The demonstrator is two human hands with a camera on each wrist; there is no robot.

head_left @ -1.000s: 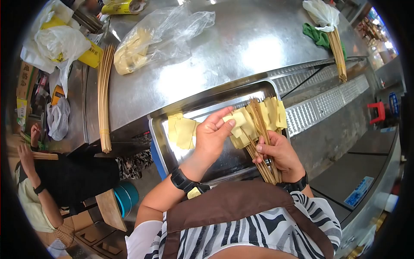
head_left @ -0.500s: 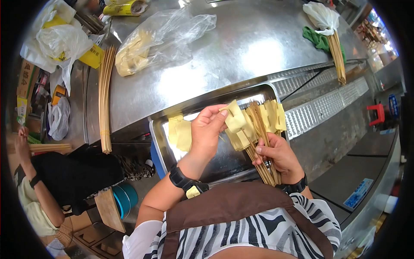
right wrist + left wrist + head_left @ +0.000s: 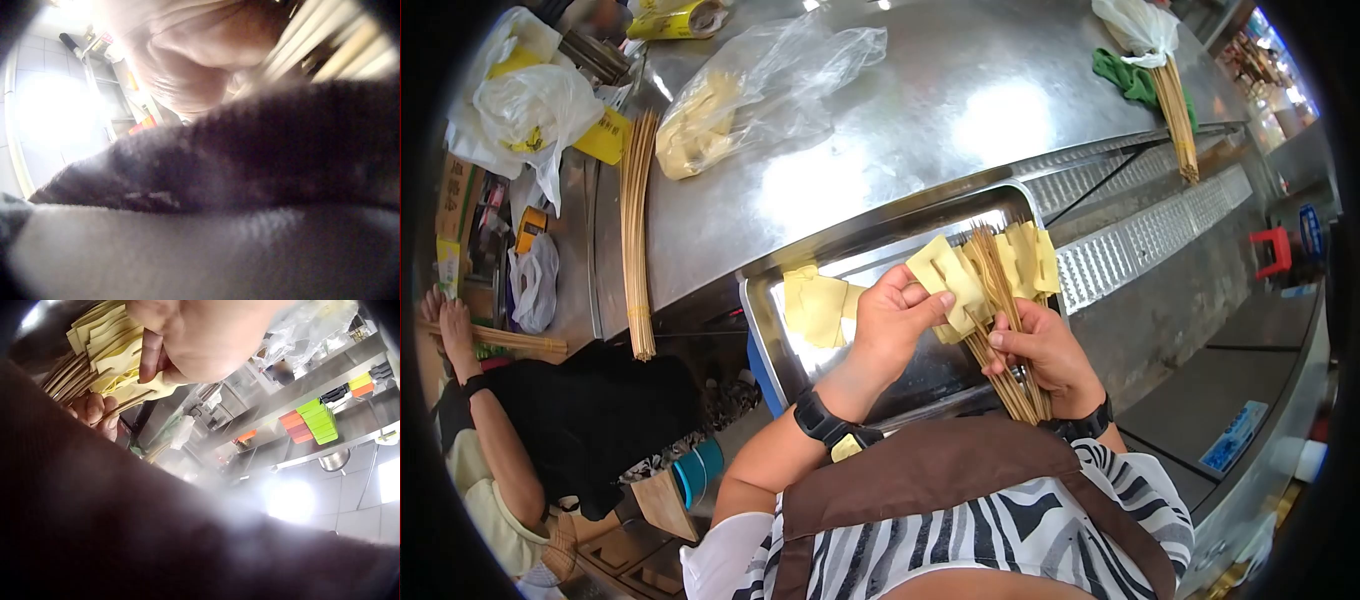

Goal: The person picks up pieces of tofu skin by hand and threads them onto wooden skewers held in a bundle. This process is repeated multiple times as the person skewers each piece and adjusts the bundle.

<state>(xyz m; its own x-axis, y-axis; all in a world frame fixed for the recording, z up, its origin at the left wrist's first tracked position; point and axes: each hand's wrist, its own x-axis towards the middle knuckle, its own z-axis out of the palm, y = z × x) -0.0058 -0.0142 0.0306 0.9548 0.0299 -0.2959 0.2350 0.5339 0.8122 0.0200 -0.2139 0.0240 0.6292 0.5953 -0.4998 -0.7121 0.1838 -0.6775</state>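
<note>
In the head view the left hand [image 3: 892, 325] pinches a pale yellow sheet [image 3: 945, 275] threaded on a thin stick. The right hand [image 3: 1045, 355] grips a bundle of wooden sticks [image 3: 1012, 392] over the tray's right side. Several yellow sheets [image 3: 1040, 262] sit folded on the upper ends of sticks to the right. Loose flat sheets [image 3: 815, 308] lie at the left of the metal tray [image 3: 765, 345]. The left wrist view shows the left fingers on a sheet [image 3: 164, 386], with the right fingertips [image 3: 94, 411] below around the sticks. Sleeve and wrist fill most of the right wrist view.
On the metal table [image 3: 920, 110] lie a clear bag of yellow sheets [image 3: 700, 125] and a long stick bundle [image 3: 637, 240]. Another bundle [image 3: 1175, 115] with a white bag stands back right, beside a green cloth [image 3: 1125, 77]. Another person's arm [image 3: 505, 450] is at left.
The left hand has shifted the held sheet; it now lies along the stick, closer to the bundle, with the stick showing through it. The right hand keeps its grip. At left, the other person's hands have moved.
</note>
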